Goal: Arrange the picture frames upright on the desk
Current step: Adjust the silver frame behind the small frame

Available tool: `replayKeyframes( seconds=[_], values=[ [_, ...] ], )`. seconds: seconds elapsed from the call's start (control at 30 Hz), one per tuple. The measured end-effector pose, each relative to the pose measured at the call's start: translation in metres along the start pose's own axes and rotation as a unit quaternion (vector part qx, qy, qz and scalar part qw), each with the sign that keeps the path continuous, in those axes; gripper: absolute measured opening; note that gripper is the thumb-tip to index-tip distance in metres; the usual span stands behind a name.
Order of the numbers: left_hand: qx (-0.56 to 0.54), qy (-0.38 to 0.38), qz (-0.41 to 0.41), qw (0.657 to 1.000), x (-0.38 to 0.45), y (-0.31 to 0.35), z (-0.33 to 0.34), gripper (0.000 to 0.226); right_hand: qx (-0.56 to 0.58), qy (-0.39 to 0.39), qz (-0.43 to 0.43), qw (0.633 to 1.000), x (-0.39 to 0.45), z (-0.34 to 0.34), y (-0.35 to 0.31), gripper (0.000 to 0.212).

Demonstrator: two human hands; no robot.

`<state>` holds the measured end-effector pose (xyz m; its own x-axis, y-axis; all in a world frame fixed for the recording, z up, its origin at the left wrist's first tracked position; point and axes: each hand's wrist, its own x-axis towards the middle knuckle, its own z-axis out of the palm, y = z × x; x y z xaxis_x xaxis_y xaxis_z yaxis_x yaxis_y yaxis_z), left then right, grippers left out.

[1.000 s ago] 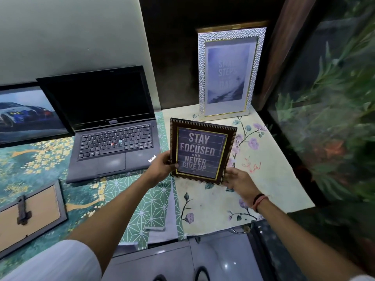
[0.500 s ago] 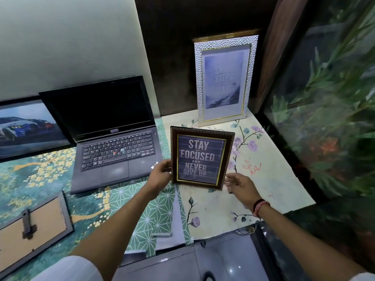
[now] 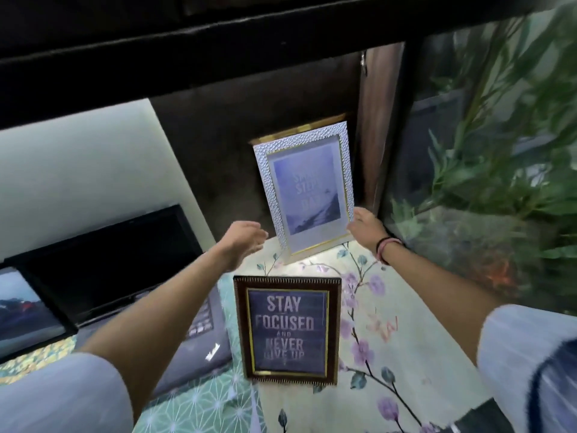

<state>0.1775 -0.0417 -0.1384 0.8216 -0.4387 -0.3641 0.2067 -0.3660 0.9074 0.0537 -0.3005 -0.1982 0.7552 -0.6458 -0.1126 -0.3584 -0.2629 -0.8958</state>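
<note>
A brown picture frame reading "STAY FOCUSED AND NEVER GIVE UP" stands upright by itself on the floral mat; neither hand touches it. Behind it a taller silver picture frame leans against the dark back wall. My left hand hovers open just left of the silver frame's lower edge, a small gap between them. My right hand is at that frame's lower right edge, its fingertips touching the rim and its fingers apart.
An open black laptop sits to the left, partly hidden by my left arm. A framed car picture stands at the far left. A dark shelf overhangs the desk. A window with plants bounds the right side.
Both hands have let go of the brown frame, which now stands alone. They have moved up and back to the silver frame. The view has tilted up and moved closer.
</note>
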Motion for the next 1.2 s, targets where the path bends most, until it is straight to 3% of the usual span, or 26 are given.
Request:
replayKeyframes(
  seconds=[0.1,0.33,0.4,0.43,0.53,0.57,0.87,1.2],
  values=[
    [0.016,-0.034,-0.028,0.999,0.029,0.013,0.012,0.037,0.022,0.007,0.008,1.0,0.027,-0.002,-0.015,0.039],
    [-0.004,-0.033,-0.028,0.999,0.054,0.025,0.039,0.021,0.042,-0.016,0.073,0.996,0.059,-0.01,-0.01,0.075],
    [-0.002,-0.034,-0.019,0.999,0.057,0.023,0.039,0.031,0.056,-0.028,0.078,0.995,0.073,-0.011,-0.001,0.081],
    [0.002,-0.035,-0.02,0.999,0.059,0.022,0.038,0.035,0.06,-0.033,0.084,0.994,0.077,-0.011,0.001,0.078],
    [0.004,-0.033,-0.017,0.999,0.057,0.018,0.036,0.036,0.051,-0.036,0.076,0.995,0.075,-0.003,-0.003,0.039],
    [-0.002,-0.034,-0.012,0.999,0.054,0.017,0.035,0.037,0.048,-0.034,0.076,0.995,0.071,0.0,-0.006,0.037],
    [-0.017,0.025,0.016,0.999,0.035,-0.009,-0.006,0.041,0.078,-0.1,0.01,0.992,0.053,0.042,-0.006,0.043],
    [-0.022,0.015,0.045,0.999,0.03,-0.016,-0.015,0.044,0.068,-0.113,0.01,0.991,0.051,0.053,-0.016,0.056]
  ],
)
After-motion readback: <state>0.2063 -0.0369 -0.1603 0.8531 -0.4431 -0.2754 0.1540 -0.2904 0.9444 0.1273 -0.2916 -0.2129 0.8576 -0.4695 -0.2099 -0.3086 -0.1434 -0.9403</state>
